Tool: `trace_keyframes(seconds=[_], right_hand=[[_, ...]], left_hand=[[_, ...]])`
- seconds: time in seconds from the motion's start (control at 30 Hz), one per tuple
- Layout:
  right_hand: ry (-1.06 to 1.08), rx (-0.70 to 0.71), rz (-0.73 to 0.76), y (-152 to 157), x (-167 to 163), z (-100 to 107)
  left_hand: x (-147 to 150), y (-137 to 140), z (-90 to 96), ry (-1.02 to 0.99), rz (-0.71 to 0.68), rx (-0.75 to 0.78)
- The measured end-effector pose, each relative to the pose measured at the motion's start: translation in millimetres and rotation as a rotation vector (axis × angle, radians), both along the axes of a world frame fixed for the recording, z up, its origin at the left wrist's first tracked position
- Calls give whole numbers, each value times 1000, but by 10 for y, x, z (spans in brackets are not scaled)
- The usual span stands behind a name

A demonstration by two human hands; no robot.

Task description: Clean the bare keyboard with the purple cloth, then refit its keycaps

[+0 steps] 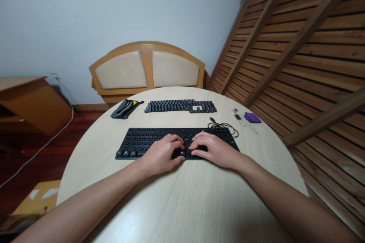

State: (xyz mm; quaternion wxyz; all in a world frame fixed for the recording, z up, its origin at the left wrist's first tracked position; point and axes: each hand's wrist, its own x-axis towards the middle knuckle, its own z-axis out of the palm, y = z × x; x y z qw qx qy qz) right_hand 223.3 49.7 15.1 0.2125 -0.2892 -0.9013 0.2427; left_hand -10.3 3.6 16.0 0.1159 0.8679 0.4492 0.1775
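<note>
A black keyboard (pixel 148 140) lies flat on the table in front of me, most of its key positions bare, with a few keycaps seated along the front row. My left hand (pixel 162 153) rests over its middle, thumb and fingers curled around a keycap with a window logo (pixel 181 153) at the front edge. Just to the right, my right hand (pixel 215 150) bends its fingers down onto the keyboard. Its fingertips are close together, and whatever lies between them is too small to make out. Behind the keyboard, loose black keycaps (pixel 171 105) are laid out in keyboard order.
A coiled black cable (pixel 225 124) lies at the keyboard's back right. Farther right are a purple cloth pouch (pixel 252 117) and a thin wire tool (pixel 241 119). A dark pouch with yellow trim (pixel 125 109) sits at the left. Wooden slats (pixel 285 83) lean beside the round table (pixel 182 205).
</note>
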Motion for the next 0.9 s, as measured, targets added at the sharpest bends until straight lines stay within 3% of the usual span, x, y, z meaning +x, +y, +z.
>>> trace_keyframes(seconds=[0.9], right_hand=[[-25,70,38,-33,-38,21]], left_hand=[[39,-12,-10,-39,5,27]])
